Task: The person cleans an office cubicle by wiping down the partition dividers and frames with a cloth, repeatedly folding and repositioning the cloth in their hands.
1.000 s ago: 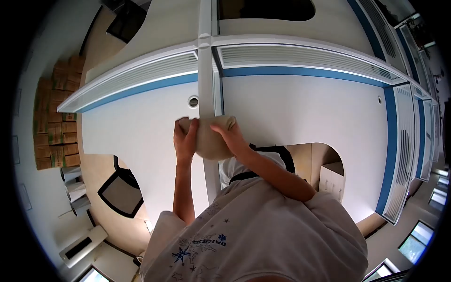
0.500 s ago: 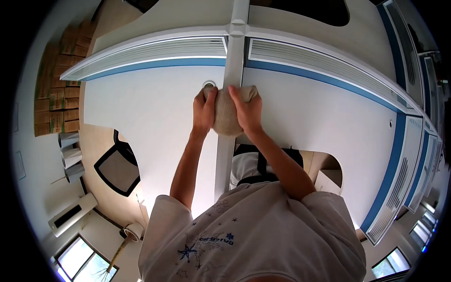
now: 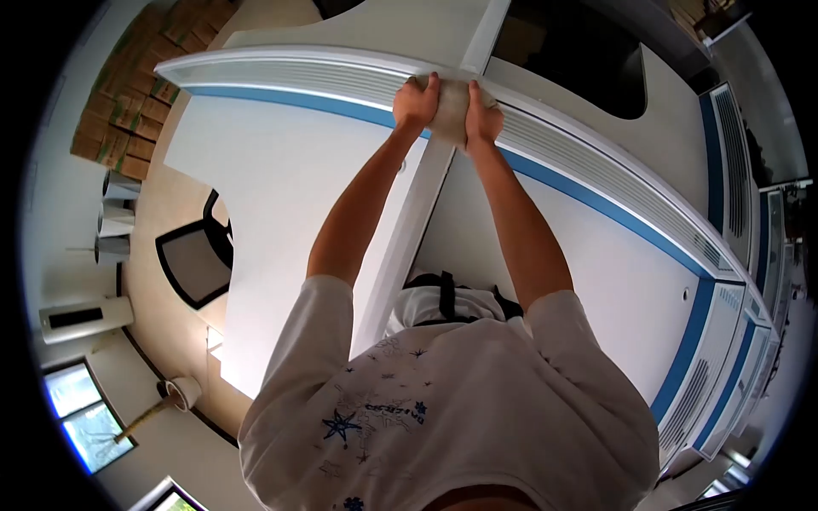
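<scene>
A beige cloth (image 3: 449, 111) lies draped over the white partition top (image 3: 332, 56), where it meets the divider rail (image 3: 400, 230) between two desks. My left hand (image 3: 415, 104) is closed on the cloth's left side, thumb pointing up along it. On the opposite side, my right hand (image 3: 484, 117) grips the cloth in the same way. Both arms are stretched far forward. What the cloth covers beneath it is hidden.
White desk surfaces (image 3: 281, 162) lie on both sides of the rail, with blue-edged partitions (image 3: 588, 204) behind and to the right. A mesh chair (image 3: 198, 262) stands at the left. Stacked cardboard boxes (image 3: 136, 102) and a potted plant (image 3: 182, 393) are farther off.
Both hands have moved forward with the cloth, from the divider rail up to the partition junction. The camera view has tilted and turned with my body.
</scene>
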The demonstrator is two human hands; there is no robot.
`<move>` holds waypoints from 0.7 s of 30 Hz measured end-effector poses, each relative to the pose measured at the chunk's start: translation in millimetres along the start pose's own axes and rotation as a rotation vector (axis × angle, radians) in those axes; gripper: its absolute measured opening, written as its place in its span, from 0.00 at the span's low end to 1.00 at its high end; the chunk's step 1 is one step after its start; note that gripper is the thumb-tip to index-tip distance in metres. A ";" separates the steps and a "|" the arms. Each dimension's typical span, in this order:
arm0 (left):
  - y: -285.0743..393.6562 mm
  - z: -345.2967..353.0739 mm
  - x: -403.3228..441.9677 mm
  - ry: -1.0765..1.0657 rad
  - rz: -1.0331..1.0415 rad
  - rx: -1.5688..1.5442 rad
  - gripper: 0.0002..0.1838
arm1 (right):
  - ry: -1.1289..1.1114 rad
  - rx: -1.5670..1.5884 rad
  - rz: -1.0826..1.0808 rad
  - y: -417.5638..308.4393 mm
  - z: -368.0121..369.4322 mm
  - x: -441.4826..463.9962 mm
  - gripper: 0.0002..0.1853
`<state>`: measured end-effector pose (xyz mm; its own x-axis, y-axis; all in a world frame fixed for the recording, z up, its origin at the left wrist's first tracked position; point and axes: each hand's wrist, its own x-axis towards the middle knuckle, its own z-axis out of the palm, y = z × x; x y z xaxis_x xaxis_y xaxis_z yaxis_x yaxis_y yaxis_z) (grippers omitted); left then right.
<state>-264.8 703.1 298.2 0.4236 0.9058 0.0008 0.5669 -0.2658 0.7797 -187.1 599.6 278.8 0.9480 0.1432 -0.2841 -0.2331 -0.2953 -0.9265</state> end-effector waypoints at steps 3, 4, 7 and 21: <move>-11.8 -8.4 -16.4 -0.050 -0.033 0.006 0.35 | -0.091 -0.032 0.005 6.3 -10.4 -9.5 0.49; -18.1 -8.0 -19.0 -0.058 -0.028 -0.006 0.35 | -0.098 0.005 0.003 11.9 -12.8 -17.7 0.49; -47.3 -19.1 -48.4 -0.122 -0.039 -0.171 0.34 | -0.165 0.207 0.021 42.4 -20.3 -53.0 0.47; -89.9 -69.7 -140.4 -0.388 -0.210 -0.619 0.26 | -0.346 0.244 -0.136 90.8 -50.1 -157.1 0.31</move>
<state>-424.4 622.8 271.6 0.6332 0.7057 -0.3178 0.2119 0.2369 0.9481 -346.4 503.0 251.7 0.8549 0.4853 -0.1835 -0.1952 -0.0268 -0.9804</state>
